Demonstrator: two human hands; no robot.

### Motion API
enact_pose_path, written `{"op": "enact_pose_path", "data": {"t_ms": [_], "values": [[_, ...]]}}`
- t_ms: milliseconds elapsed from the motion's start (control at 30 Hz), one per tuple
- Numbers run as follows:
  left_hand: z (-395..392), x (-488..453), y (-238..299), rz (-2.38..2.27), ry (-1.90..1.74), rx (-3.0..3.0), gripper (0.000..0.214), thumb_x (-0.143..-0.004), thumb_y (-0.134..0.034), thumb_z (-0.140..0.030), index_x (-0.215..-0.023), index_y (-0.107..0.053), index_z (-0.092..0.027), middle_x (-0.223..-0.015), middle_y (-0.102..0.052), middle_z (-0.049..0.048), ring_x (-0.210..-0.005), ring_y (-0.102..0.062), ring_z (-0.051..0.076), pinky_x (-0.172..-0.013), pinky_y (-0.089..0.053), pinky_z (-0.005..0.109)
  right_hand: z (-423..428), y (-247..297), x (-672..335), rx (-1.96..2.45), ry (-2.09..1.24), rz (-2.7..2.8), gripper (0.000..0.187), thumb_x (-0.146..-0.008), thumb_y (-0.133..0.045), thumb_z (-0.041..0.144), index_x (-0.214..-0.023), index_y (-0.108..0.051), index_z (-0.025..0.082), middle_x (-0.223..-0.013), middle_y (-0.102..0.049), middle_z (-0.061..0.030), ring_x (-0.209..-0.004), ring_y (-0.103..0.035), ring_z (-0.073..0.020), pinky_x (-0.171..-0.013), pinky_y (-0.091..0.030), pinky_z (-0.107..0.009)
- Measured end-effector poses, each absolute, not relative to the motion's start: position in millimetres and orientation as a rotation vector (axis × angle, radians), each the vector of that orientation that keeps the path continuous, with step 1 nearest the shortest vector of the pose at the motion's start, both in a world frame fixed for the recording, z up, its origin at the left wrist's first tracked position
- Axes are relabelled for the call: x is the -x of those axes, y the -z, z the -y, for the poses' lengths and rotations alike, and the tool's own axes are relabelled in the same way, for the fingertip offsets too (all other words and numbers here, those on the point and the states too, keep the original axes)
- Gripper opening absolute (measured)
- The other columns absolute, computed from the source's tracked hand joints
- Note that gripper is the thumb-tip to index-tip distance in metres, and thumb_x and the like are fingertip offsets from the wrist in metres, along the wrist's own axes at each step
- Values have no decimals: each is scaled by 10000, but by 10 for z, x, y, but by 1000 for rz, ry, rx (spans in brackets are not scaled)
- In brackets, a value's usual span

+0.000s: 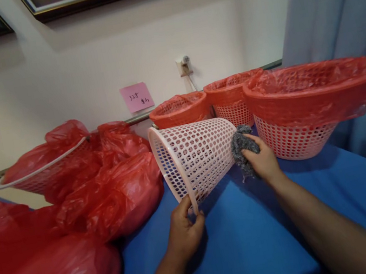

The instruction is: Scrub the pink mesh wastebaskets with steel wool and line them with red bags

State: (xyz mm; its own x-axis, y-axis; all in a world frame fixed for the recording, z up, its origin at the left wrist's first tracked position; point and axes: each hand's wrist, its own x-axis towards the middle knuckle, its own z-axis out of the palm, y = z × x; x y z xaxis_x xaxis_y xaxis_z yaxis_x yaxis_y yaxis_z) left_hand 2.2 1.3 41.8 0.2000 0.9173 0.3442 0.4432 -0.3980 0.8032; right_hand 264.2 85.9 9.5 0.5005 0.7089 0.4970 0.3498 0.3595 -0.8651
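Observation:
A pale pink perforated wastebasket (203, 152) lies tilted on its side above the blue surface, its mouth facing left. My left hand (185, 228) pinches the lower part of its rim, thumb and fingers on either side. In my right hand (260, 156) is a bunched grey cloth (241, 148), closed between the fingers and pressed against the basket's base end. The underside of the base is hidden from me.
Three wastebaskets lined with red bags stand behind and right, the nearest a large basket (298, 130). Red plastic bags (118, 191) pile up on the left, beside another white-rimmed basket (43, 166). A pink note (137, 97) and a socket (185, 66) are on the wall.

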Motion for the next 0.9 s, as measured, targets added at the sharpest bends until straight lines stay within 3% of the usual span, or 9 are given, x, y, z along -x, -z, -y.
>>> {"op": "enact_pose_path", "data": {"t_ms": [67,133,267,367,467,567,700,800,900], "values": [[0,-57,-410,-1267,-1103,-2003,462,-795,-605,-153,-1227,-768,-175,-1184,-800,98,-1095,-738,299,-1006,-573,435,-764,-127,-2586,1176,-236,1163,490,-815,-637,261,-1299,-697,220,-1281,-674,-113,-1232,-645,-317,-1150,-489,-584],[14,-77,-385,-1239,-1076,-2057,421,-797,-598,-147,-1172,-786,-180,-1167,-798,98,-1055,-740,293,-973,-585,421,-500,-189,-2397,977,-85,1404,530,-837,-628,197,-1363,-660,250,-1490,-542,-125,-1383,-555,-324,-1180,-471,-564],[9,-74,-323,-1165,-964,-2075,291,-850,-600,-176,-1026,-827,-220,-967,-815,53,-914,-750,275,-882,-612,378,-44,-281,-2052,503,50,1845,632,-820,-649,137,-1431,-597,285,-1644,-350,-100,-1440,-511,-309,-1123,-548,-473],[-28,-60,-313,-1143,-944,-2044,395,-852,-539,-125,-1107,-823,-225,-933,-818,37,-963,-755,282,-974,-603,416,-204,-262,-2174,728,12,1663,544,-831,-627,153,-1366,-648,249,-1583,-439,-124,-1433,-515,-313,-1166,-503,-506],[-74,-39,-315,-1147,-939,-2070,489,-822,-510,-83,-1193,-803,-206,-1102,-818,62,-1122,-738,292,-1054,-575,444,-646,-201,-2540,1148,-151,1189,459,-808,-630,253,-1252,-719,178,-1400,-608,-169,-1338,-582,-362,-1189,-435,-622],[-111,-10,-288,-1173,-911,-2143,555,-787,-497,-49,-1221,-792,-228,-1215,-797,54,-1218,-708,281,-1103,-546,446,-905,-175,-2775,1282,-446,918,542,-767,-638,316,-1278,-701,145,-1206,-711,-154,-1152,-681,-356,-1100,-510,-647],[-103,-17,-265,-1211,-889,-2114,493,-813,-548,-87,-1234,-774,-206,-1265,-778,83,-1220,-705,304,-1105,-541,475,-611,-238,-2543,1058,-179,1275,488,-818,-635,241,-1302,-695,229,-1412,-608,-131,-1338,-590,-335,-1177,-461,-589],[-33,-49,-308,-1195,-1049,-1936,418,-867,-668,-248,-1271,-733,-169,-1219,-785,112,-1124,-732,313,-1025,-589,450,-195,-306,-2210,660,-43,1748,597,-820,-632,148,-1403,-622,274,-1561,-467,-120,-1399,-549,-311,-1125,-534,-504],[36,-44,-369,-1149,-1238,-1772,407,-858,-750,-389,-1204,-754,-175,-1135,-801,100,-1020,-748,292,-960,-615,411,-16,-317,-2055,415,-33,1961,653,-794,-632,133,-1434,-585,252,-1575,-443,-133,-1365,-574,-301,-1059,-587,-458]]}}
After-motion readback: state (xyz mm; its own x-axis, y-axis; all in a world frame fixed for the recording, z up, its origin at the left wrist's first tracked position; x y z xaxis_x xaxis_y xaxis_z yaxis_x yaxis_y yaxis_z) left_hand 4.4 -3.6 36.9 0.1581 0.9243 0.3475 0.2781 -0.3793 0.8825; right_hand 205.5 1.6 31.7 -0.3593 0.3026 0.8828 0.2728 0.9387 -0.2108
